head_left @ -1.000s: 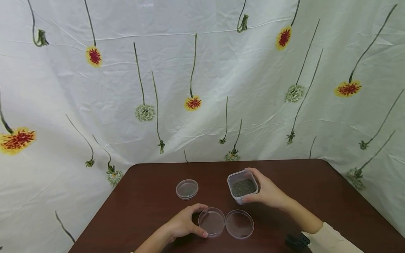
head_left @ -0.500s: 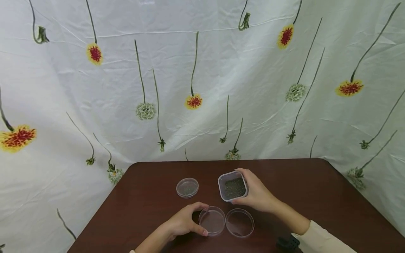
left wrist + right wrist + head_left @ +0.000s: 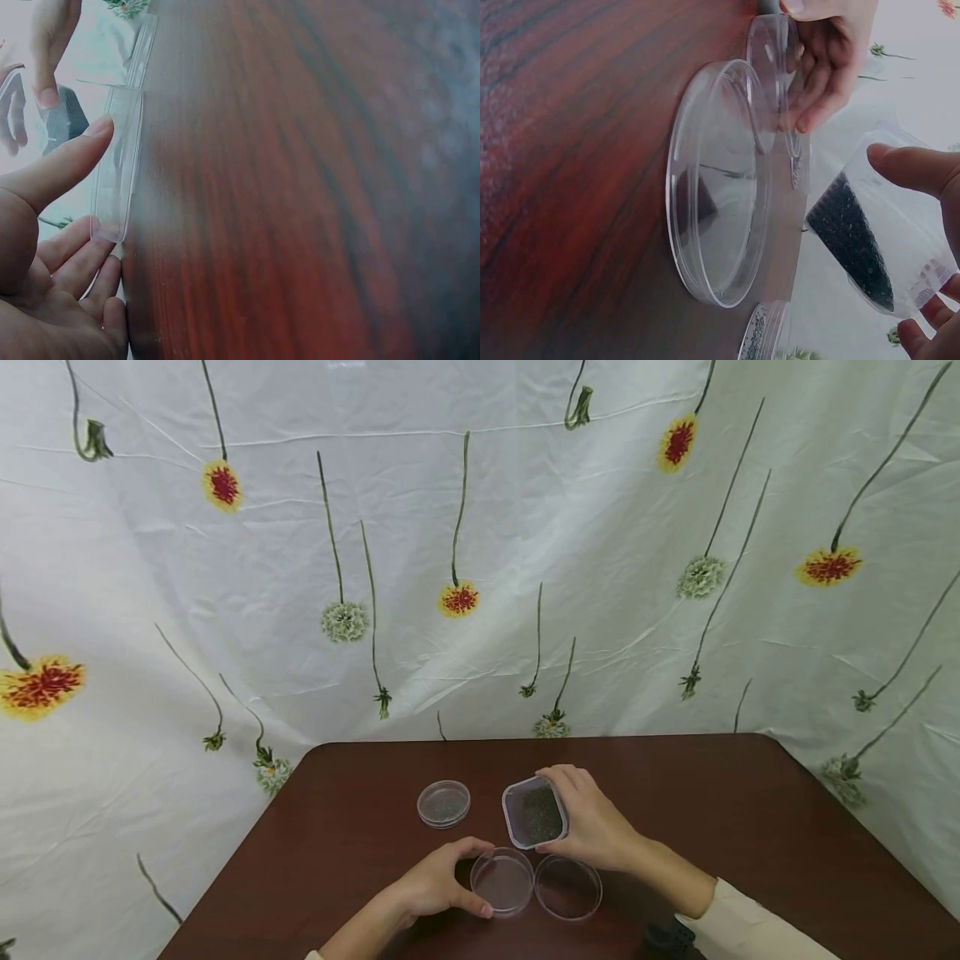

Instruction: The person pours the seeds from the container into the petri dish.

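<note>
My left hand [image 3: 442, 885] holds a clear round petri dish [image 3: 502, 883] by its rim, thumb at the near side and fingers at the far side. In the left wrist view that dish [image 3: 118, 169] stands on the tabletop. Right beside it lies a second clear dish [image 3: 568, 889]. My right hand [image 3: 592, 822] grips a clear square plastic tub [image 3: 517, 810] above and behind the dishes. Dark fine grains [image 3: 851, 244] lie in the tub, which is tipped to the left, the grains slanting along one side.
Behind the left hand, a third petri dish [image 3: 443, 803] with some dark grains in it sits on the brown table [image 3: 360, 802]. A white cloth [image 3: 495, 677] printed with flowers hangs behind the table. A black object [image 3: 667, 937] shows near the right sleeve.
My right hand has moved left with the tub, bringing it down toward the two near dishes and tipping it further. The left hand and the dishes have kept their places.
</note>
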`<state>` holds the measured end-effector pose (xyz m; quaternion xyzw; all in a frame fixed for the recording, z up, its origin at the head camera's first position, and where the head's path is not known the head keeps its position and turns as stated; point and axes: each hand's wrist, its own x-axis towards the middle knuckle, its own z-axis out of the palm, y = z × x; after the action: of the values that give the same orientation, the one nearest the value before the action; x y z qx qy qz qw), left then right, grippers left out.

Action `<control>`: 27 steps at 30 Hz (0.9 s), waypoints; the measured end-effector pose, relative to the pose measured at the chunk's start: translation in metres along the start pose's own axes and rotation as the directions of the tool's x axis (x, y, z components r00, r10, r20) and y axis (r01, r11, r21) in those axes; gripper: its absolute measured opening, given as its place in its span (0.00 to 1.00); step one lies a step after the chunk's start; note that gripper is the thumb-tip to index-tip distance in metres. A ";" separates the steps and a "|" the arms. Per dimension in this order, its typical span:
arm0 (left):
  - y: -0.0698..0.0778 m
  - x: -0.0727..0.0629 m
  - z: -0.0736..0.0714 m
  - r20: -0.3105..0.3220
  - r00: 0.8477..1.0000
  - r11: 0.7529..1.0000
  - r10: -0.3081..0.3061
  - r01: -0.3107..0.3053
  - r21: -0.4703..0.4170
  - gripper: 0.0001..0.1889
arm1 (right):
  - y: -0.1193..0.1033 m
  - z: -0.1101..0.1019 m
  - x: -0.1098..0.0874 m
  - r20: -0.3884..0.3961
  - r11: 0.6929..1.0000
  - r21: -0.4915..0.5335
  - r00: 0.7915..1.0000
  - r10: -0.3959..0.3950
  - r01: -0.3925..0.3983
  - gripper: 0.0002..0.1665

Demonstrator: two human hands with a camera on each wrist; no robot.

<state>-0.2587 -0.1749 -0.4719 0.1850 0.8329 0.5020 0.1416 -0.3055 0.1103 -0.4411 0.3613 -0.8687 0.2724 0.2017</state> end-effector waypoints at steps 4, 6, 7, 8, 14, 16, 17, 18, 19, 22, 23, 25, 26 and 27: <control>0.000 0.000 0.000 -0.001 1.000 1.000 -0.006 0.006 0.003 0.40 | -0.004 0.002 0.001 0.009 0.998 -0.059 0.999 -0.036 0.036 0.60; -0.001 0.000 0.000 -0.001 1.000 1.000 -0.005 0.005 0.004 0.40 | -0.005 0.003 0.001 0.006 0.995 -0.082 0.999 -0.053 0.053 0.59; 0.000 -0.001 0.000 0.000 1.000 1.000 -0.008 0.008 0.002 0.40 | -0.005 0.004 0.001 0.004 0.994 -0.093 0.998 -0.062 0.062 0.59; 0.000 -0.001 0.000 0.000 1.000 1.000 -0.010 0.010 -0.001 0.40 | -0.005 0.005 0.002 0.004 0.992 -0.106 0.997 -0.074 0.074 0.59; 0.000 -0.001 0.000 0.001 1.000 1.000 -0.017 0.017 -0.007 0.39 | -0.006 0.008 0.003 0.015 0.972 -0.182 0.988 -0.152 0.152 0.57; 0.000 -0.001 0.000 0.003 1.000 1.000 -0.014 0.014 -0.003 0.39 | -0.007 0.009 0.003 0.020 0.966 -0.199 0.986 -0.165 0.165 0.57; 0.000 -0.001 0.000 0.004 1.000 1.000 -0.013 0.013 -0.004 0.39 | -0.007 0.009 0.002 0.023 0.964 -0.204 0.985 -0.169 0.171 0.57; 0.000 0.000 0.000 0.005 1.000 1.000 -0.012 0.012 -0.004 0.39 | -0.008 0.009 0.002 0.026 0.963 -0.208 0.985 -0.172 0.174 0.57; 0.000 0.000 0.000 0.005 1.000 1.000 -0.012 0.012 -0.004 0.39 | -0.008 0.010 0.003 0.027 0.961 -0.214 0.984 -0.175 0.177 0.57; 0.000 0.000 -0.001 0.006 1.000 1.000 -0.013 0.013 -0.004 0.38 | -0.008 0.011 0.003 0.033 0.956 -0.228 0.982 -0.185 0.187 0.57; -0.001 0.000 -0.001 0.005 1.000 1.000 -0.015 0.015 -0.007 0.38 | -0.008 0.011 0.004 0.037 0.953 -0.233 0.981 -0.189 0.192 0.57; -0.001 0.000 -0.001 0.006 1.000 1.000 -0.017 0.017 -0.008 0.38 | -0.008 0.012 0.004 0.047 0.947 -0.246 0.979 -0.199 0.205 0.57; -0.001 -0.001 -0.001 0.006 1.000 1.000 -0.019 0.019 -0.009 0.39 | -0.008 0.012 0.004 0.053 0.944 -0.252 0.977 -0.205 0.212 0.57; -0.001 -0.001 -0.001 0.006 1.000 1.000 -0.020 0.020 -0.009 0.39 | -0.008 0.012 0.004 0.059 0.941 -0.258 0.976 -0.212 0.220 0.57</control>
<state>-0.2587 -0.1764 -0.4722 0.1777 0.8319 0.5039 0.1500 -0.3040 0.0961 -0.4454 0.4285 -0.8552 0.1254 0.2632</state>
